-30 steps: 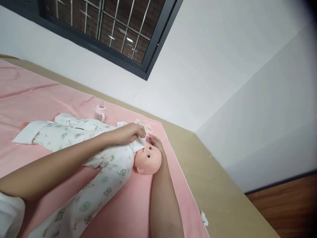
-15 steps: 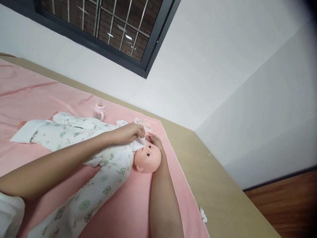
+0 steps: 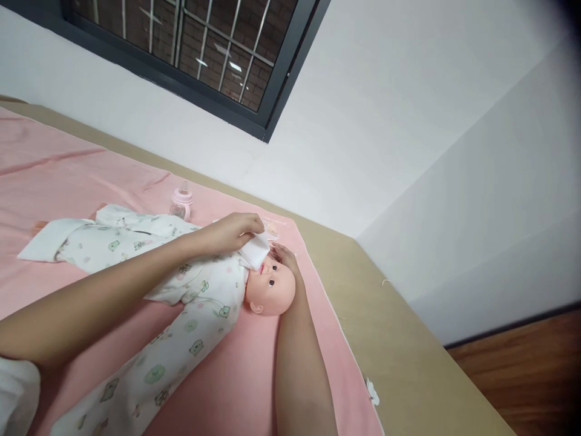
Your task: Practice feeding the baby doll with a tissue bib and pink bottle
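Note:
A baby doll (image 3: 271,292) in a white printed sleepsuit (image 3: 181,321) lies on a pink blanket (image 3: 68,181). My left hand (image 3: 236,229) is closed on a small white cloth (image 3: 256,249) and holds it at the doll's mouth and chin. My right hand (image 3: 285,257) rests on the far side of the doll's head, fingers laid against it; my right forearm runs up from the lower edge.
A pink baby bottle (image 3: 181,203) stands beyond the doll. A flat packet (image 3: 272,227) lies by my left hand. The blanket covers a tan mattress (image 3: 394,339) against a white wall, under a barred window (image 3: 190,42). Wooden floor (image 3: 521,375) shows at the right.
My left hand has lifted the white cloth slightly up and away from the doll's neck toward the mouth. My right hand stays at the doll's head.

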Demonstrator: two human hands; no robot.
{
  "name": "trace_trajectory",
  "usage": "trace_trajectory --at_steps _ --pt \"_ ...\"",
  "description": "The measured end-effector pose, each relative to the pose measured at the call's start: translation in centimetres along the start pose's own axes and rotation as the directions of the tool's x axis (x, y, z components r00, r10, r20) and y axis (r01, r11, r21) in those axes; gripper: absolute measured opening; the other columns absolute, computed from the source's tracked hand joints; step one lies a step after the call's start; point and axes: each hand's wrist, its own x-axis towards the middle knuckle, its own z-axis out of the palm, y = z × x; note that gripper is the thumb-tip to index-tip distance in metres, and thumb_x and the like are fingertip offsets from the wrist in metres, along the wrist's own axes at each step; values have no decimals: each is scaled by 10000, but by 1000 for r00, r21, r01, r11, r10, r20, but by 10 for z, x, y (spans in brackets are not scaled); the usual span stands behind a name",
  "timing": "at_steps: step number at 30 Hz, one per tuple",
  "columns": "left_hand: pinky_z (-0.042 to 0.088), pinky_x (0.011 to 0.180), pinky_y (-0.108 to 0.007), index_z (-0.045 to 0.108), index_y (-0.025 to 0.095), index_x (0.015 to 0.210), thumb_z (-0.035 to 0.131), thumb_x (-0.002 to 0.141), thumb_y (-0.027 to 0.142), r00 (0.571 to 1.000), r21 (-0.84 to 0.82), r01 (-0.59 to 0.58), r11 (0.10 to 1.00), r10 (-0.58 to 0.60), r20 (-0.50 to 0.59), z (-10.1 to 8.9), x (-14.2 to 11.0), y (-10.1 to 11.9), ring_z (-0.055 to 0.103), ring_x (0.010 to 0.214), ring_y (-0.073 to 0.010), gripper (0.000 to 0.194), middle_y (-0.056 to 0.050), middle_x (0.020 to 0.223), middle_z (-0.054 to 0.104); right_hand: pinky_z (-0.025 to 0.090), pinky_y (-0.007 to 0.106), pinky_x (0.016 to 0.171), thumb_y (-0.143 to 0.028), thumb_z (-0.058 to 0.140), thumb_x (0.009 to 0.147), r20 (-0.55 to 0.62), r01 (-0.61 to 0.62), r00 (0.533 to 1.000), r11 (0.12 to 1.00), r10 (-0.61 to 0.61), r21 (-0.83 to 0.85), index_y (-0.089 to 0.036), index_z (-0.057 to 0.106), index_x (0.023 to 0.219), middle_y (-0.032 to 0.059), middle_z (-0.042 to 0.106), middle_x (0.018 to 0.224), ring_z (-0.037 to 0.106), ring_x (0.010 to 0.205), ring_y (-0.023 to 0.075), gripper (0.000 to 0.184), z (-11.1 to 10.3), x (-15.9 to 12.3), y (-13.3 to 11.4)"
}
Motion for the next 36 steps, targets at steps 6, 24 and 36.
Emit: trace_trajectory --at_steps 6,24,36 --pt "416 700 -231 619 143 774 406 761 82 963 -227 24 974 38 267 -20 -4 15 573 768 -158 222 -13 820 623 495 346 920 -328 751 658 -17 6 1000 1000 -6 -24 -216 660 872 22 722 884 644 999 197 258 -1 1 2" --pt "286 532 -261 474 174 686 514 820 242 908 92 69 993 -101 408 3 -5 21 470 590 -148 156 11 645 518 536 381 894 -353 764 662 -91 -78 992 989 90 127 -217 595 885 40 716 906 676 945 214 310 2 2 7" --pt "322 617 -274 504 184 716 530 826 252 933 195 47 980 -112 341 2 -6 15 543 750 -215 132 -10 689 569 557 337 856 -299 764 658 -93 -73 992 988 86 133 -211 582 816 14 703 795 690 873 182 257 5 2 2"
